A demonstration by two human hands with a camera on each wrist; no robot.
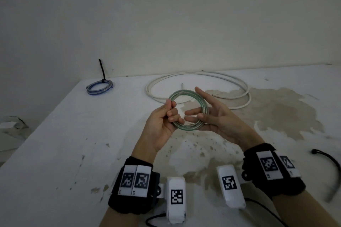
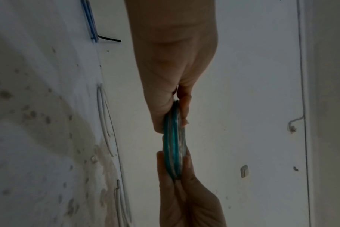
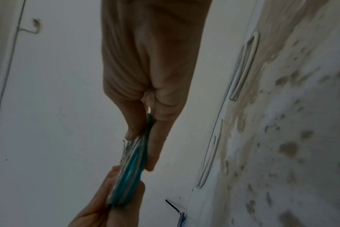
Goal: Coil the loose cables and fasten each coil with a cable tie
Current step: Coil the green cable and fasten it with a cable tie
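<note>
A green-and-clear cable coil (image 1: 187, 92) (image 2: 173, 147) (image 3: 130, 167) is held upright above the white table (image 1: 73, 143) between both hands. My left hand (image 1: 170, 108) (image 2: 172, 125) grips its left side, thumb in front and fingers curled behind. My right hand (image 1: 198, 116) (image 3: 141, 152) pinches the right side between the thumb and nearly straight fingers, with the index finger pointing up. A black cable tie (image 1: 326, 160) lies on the table at the right, apart from both hands.
A blue coil (image 1: 99, 86) fastened with a black tie lies at the back left near the wall. A loose white cable (image 1: 199, 86) sprawls behind the hands. The table's left edge runs diagonally; brown stains mark the top.
</note>
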